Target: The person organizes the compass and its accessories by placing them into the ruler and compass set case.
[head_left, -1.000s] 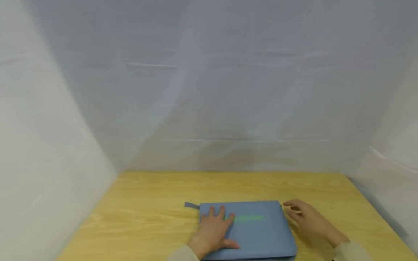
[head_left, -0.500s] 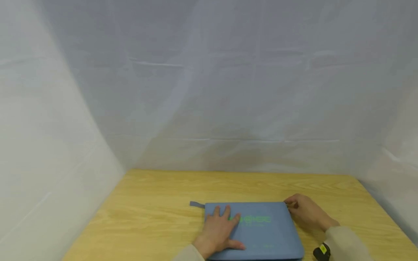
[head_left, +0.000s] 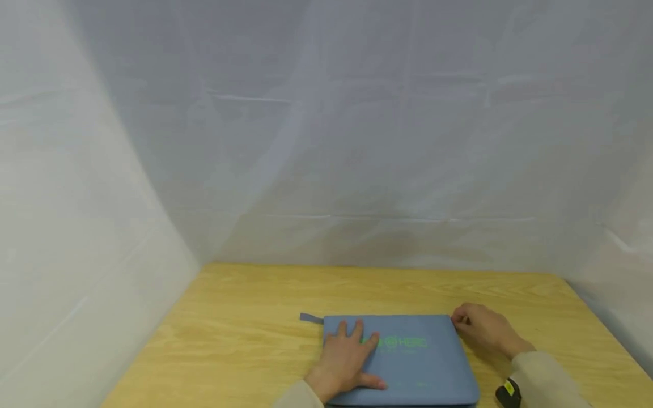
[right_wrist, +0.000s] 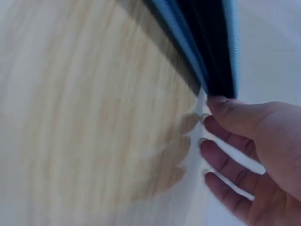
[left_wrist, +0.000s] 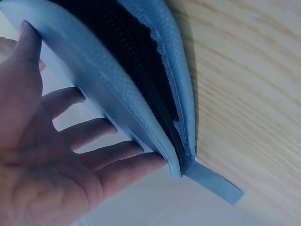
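Observation:
A blue zip pouch (head_left: 433, 368) with green lettering lies on the wooden table. My left hand (head_left: 344, 360) rests on its top cover near the left side, fingers spread. In the left wrist view, the left hand (left_wrist: 61, 141) lies against the cover beside the unzipped edge, whose dark inside (left_wrist: 141, 61) shows between two zipper tapes. At the pouch's far right corner, my right hand (head_left: 482, 326) pinches the zipper end. The right wrist view has thumb and forefinger of the right hand (right_wrist: 254, 146) together there, hiding the zipper pull; the other fingers are loosely bent.
A fabric loop (head_left: 311, 318) sticks out from the pouch's far left corner. The wooden table (head_left: 229, 340) extends on both sides and behind. White sheeting (head_left: 357, 141) walls in the back and sides. A dark device (head_left: 508, 392) sits at the right wrist.
My right hand has come in to the pouch's far right corner and closed finger and thumb there. The left hand stays on the cover. The whole head view has shifted slightly.

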Available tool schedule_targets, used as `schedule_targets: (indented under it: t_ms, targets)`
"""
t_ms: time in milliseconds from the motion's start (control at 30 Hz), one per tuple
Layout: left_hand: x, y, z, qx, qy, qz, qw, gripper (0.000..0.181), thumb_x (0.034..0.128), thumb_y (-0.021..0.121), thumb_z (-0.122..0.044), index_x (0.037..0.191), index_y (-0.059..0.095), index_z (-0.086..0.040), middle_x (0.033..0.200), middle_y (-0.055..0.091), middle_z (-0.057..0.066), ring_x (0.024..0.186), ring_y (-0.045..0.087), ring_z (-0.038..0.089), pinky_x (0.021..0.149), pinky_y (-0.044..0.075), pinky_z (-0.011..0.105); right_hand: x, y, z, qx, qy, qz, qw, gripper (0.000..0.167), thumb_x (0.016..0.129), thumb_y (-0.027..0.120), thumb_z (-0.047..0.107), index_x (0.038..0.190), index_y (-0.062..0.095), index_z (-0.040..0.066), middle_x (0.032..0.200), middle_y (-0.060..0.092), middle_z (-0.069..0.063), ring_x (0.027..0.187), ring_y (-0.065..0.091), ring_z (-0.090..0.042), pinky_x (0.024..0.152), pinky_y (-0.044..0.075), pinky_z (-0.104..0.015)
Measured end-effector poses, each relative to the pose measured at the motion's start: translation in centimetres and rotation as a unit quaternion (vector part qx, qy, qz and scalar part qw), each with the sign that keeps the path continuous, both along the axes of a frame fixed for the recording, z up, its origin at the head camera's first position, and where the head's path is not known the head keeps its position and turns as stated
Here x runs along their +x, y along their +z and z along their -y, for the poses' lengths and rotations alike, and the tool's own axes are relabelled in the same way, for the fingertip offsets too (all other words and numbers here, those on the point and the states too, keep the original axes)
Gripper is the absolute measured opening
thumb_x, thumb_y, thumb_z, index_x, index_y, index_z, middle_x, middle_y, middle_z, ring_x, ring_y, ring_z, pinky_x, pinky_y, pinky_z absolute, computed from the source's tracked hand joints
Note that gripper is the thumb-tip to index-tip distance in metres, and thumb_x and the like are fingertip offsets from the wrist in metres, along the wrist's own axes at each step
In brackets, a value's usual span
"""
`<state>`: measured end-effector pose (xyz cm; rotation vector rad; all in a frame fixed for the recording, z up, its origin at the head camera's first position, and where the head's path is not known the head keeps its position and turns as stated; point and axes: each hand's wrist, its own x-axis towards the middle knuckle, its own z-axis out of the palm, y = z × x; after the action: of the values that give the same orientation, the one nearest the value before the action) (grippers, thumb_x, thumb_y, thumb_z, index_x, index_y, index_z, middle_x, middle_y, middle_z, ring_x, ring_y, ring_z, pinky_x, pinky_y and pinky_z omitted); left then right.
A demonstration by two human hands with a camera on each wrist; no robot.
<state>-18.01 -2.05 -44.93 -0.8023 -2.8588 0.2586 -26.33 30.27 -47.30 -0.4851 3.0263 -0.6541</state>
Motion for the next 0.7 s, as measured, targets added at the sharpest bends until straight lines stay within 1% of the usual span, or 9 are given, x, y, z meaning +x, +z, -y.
schedule_targets:
  t_ms: [100, 200, 333, 467, 633, 700]
  targets:
    - [-0.1, 0.1, -0.1, -0.001, -0.001, 0.003, 1.0, 0.09, 0.0653, 0.054, -0.082, 0.138, 0.052, -0.028, 0.137, 0.048, 0.013, 0.116, 0.049, 0.043, 0.076, 0.05, 0.052, 0.3, -0.3, -0.3, 0.014, 0.005, -0.032, 0.9994, 0.003, 0.088, 0.068, 0.019, 0.09, 0.068, 0.017, 0.087, 0.064, 0.009, 0.076, 0.058, -0.01, 0.068, 0.049, -0.04]
    - [-0.1, 0.2, -0.1, -0.005, 0.001, 0.003, 1.0, 0.091, 0.0647, 0.055, -0.082, 0.138, 0.052, -0.028, 0.136, 0.048, 0.013, 0.116, 0.05, 0.043, 0.076, 0.051, 0.052, 0.6, -0.6, -0.5, 0.014, 0.013, -0.052, 0.9985, 0.003, 0.088, 0.068, 0.023, 0.086, 0.067, 0.022, 0.083, 0.062, 0.014, 0.073, 0.056, -0.006, 0.065, 0.047, -0.035]
    - [-0.1, 0.3, -0.1, -0.006, 0.002, 0.005, 1.0, 0.091, 0.0644, 0.056, -0.081, 0.138, 0.052, -0.027, 0.136, 0.048, 0.014, 0.116, 0.05, 0.043, 0.076, 0.05, 0.052, 1.3, -0.8, -1.0, 0.003, 0.022, -0.06, 0.998, 0.01, 0.088, 0.068, 0.022, 0.083, 0.063, 0.029, 0.079, 0.058, 0.017, 0.07, 0.054, -0.003, 0.062, 0.045, -0.033]
    - [-0.1, 0.2, 0.1, -0.009, 0.007, 0.01, 0.9999, 0.092, 0.0646, 0.055, -0.082, 0.138, 0.051, -0.028, 0.137, 0.047, 0.014, 0.116, 0.049, 0.043, 0.076, 0.05, 0.052, 1.9, -0.9, -1.4, -0.006, 0.031, -0.067, 0.9973, 0.011, 0.088, 0.067, 0.024, 0.082, 0.06, 0.029, 0.078, 0.056, 0.019, 0.069, 0.053, -0.001, 0.06, 0.044, -0.032]
    - [-0.2, 0.3, 0.4, -0.017, 0.014, 0.014, 0.9997, 0.092, 0.0649, 0.052, -0.083, 0.14, 0.049, -0.029, 0.139, 0.046, 0.013, 0.117, 0.048, 0.043, 0.077, 0.05, 0.052, 2.9, -1.0, -1.4, -0.03, 0.062, -0.057, 0.996, 0.009, 0.091, 0.064, 0.026, 0.085, 0.059, 0.03, 0.077, 0.054, 0.02, 0.068, 0.05, 0.002, 0.058, 0.042, -0.029]
    - [-0.2, 0.4, 0.5, -0.019, 0.014, 0.014, 0.9996, 0.092, 0.0652, 0.052, -0.083, 0.14, 0.049, -0.029, 0.139, 0.045, 0.014, 0.118, 0.048, 0.043, 0.077, 0.05, 0.052, 3.4, -0.9, -1.3, -0.033, 0.07, -0.056, 0.9955, 0.01, 0.091, 0.064, 0.024, 0.085, 0.058, 0.029, 0.076, 0.053, 0.02, 0.067, 0.049, 0.001, 0.057, 0.041, -0.028]
